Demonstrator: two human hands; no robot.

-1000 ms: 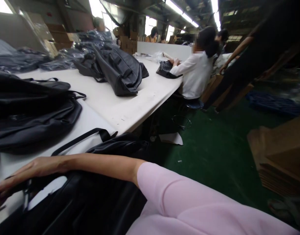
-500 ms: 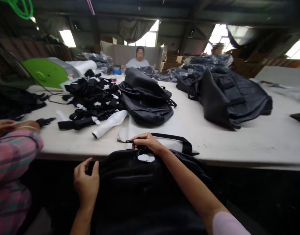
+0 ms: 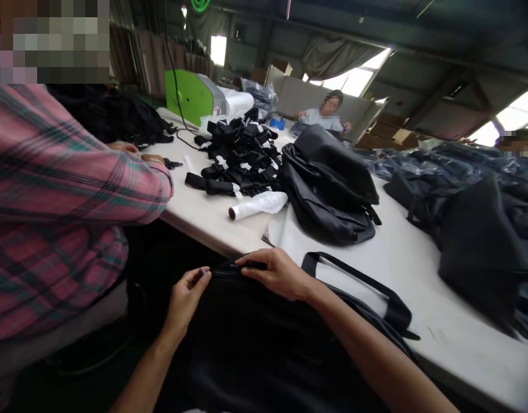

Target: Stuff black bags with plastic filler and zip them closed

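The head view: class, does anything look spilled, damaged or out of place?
No spill or clear damage shows. Only the black straps, tangled in a heap, look untidy; the near black bag is too dark to check.

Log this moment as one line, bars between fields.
Left hand: pinching black bag at top edge | Right hand: pinching same edge | Table: black strap pile, white plastic roll

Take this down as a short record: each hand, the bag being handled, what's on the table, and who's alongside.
Left hand: thumb and fingertips together at the top edge of the near black bag
Right hand: fingers closed on the same edge
Bag position: before the person, at the near side of the table
On table: strap heap, white roll, another black bag, green machine
Alongside, left: co-worker in plaid sleeve
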